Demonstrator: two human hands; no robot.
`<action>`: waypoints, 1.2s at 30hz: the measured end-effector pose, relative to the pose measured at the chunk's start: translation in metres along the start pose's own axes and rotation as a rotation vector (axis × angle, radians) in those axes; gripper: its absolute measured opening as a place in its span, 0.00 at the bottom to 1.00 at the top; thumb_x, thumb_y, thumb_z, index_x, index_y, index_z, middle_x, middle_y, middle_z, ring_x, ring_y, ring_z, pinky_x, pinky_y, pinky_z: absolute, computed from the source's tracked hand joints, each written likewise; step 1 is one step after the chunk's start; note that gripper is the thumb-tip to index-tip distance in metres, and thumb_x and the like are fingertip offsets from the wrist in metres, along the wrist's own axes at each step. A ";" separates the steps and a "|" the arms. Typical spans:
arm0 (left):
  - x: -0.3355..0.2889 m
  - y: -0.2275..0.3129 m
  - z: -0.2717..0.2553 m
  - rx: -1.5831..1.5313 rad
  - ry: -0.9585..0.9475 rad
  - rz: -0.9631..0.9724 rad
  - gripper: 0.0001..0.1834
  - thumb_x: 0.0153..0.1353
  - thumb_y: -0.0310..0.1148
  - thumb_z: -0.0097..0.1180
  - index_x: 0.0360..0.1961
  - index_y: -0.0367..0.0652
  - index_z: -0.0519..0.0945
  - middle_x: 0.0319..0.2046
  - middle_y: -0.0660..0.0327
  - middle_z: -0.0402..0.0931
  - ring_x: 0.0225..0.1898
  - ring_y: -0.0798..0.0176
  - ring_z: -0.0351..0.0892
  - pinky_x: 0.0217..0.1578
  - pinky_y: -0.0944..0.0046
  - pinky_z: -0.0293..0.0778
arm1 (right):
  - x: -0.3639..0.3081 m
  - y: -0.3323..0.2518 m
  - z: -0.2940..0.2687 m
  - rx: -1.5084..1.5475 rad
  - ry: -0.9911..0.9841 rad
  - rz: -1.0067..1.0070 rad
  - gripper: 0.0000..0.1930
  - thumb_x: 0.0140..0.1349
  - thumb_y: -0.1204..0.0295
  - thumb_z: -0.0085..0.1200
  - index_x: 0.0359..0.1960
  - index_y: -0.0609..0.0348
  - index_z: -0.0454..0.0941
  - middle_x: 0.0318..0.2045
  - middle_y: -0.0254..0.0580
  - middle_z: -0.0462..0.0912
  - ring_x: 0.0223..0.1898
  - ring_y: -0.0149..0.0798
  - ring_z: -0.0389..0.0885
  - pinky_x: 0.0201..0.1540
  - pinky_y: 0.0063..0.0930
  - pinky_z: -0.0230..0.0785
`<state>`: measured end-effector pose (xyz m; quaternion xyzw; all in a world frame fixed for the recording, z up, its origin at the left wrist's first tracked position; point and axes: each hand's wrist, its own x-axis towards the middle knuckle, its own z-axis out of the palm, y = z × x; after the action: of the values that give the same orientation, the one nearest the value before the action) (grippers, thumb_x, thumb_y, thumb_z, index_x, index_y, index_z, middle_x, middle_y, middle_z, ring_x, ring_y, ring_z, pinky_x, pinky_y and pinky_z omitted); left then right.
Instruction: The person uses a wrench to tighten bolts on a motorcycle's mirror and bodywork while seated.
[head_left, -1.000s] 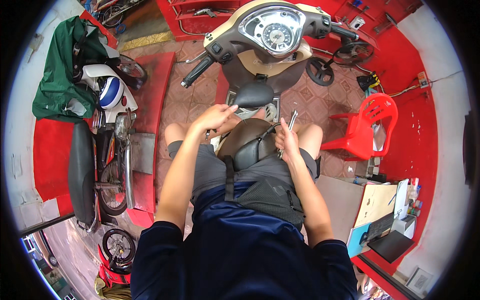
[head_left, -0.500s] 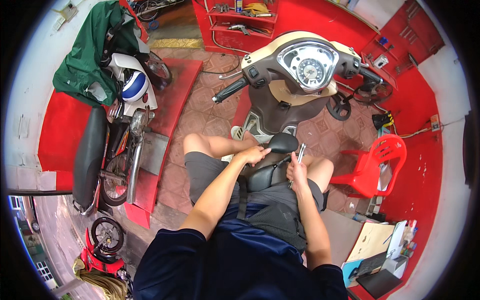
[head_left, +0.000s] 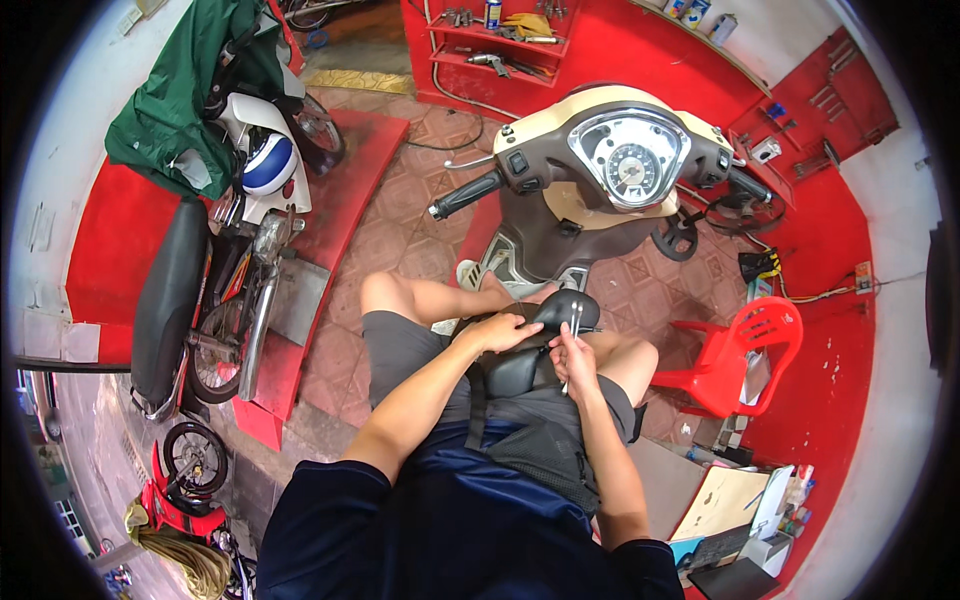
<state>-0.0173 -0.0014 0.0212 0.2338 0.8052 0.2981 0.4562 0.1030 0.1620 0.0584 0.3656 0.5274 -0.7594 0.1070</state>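
My left hand (head_left: 503,333) reaches over my lap, fingers together and curled, their tips by the near left edge of a black rounded scooter mirror (head_left: 566,308). What those fingers pinch, if anything, is hidden. In my right hand (head_left: 574,362) a slim silver wrench (head_left: 576,318) stands upright, its upper end in front of the mirror and its lower end below my fist. Between my thighs, nearer my waist, lies a second black rounded piece (head_left: 513,373), looking like another mirror. Ahead stands a cream-and-brown scooter (head_left: 560,225) with no mirrors on its handlebar.
At left, a motorcycle (head_left: 170,310) and a partly covered one stand by a red ramp (head_left: 350,220). A red plastic chair (head_left: 740,350) is at right, near a cluttered desk (head_left: 715,500). Tool shelves (head_left: 500,65) line the red wall ahead.
My right hand has moved left, bringing the wrench in front of the mirror and closer to my left hand. The whole view has shifted slightly.
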 end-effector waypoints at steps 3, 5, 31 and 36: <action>-0.006 0.002 0.002 0.045 0.059 0.024 0.48 0.59 0.70 0.45 0.57 0.29 0.74 0.50 0.36 0.76 0.54 0.41 0.77 0.55 0.52 0.71 | 0.002 0.005 0.007 -0.134 -0.028 -0.020 0.24 0.69 0.48 0.49 0.32 0.60 0.75 0.14 0.32 0.70 0.09 0.22 0.56 0.11 0.19 0.44; -0.012 0.007 -0.003 0.020 0.040 0.017 0.46 0.60 0.69 0.45 0.52 0.28 0.77 0.48 0.36 0.77 0.51 0.40 0.79 0.53 0.51 0.72 | 0.002 0.005 0.011 -0.158 -0.040 -0.013 0.24 0.69 0.48 0.49 0.33 0.60 0.75 0.14 0.32 0.71 0.09 0.22 0.56 0.12 0.19 0.44; -0.015 0.000 0.006 0.001 0.136 0.103 0.40 0.62 0.65 0.45 0.46 0.31 0.81 0.44 0.39 0.80 0.47 0.41 0.80 0.48 0.51 0.73 | 0.005 0.013 0.007 -0.141 -0.031 -0.028 0.21 0.67 0.52 0.54 0.36 0.62 0.77 0.17 0.38 0.76 0.08 0.21 0.58 0.10 0.20 0.43; -0.020 0.003 0.002 -0.015 0.107 0.078 0.41 0.62 0.66 0.45 0.46 0.31 0.81 0.43 0.39 0.80 0.47 0.41 0.80 0.48 0.51 0.73 | 0.003 0.011 0.010 -0.146 -0.032 -0.026 0.21 0.67 0.52 0.53 0.36 0.62 0.77 0.17 0.38 0.77 0.08 0.21 0.58 0.10 0.20 0.43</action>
<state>-0.0056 -0.0114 0.0346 0.2450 0.8165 0.3338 0.4024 0.1025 0.1496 0.0498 0.3377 0.5843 -0.7261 0.1317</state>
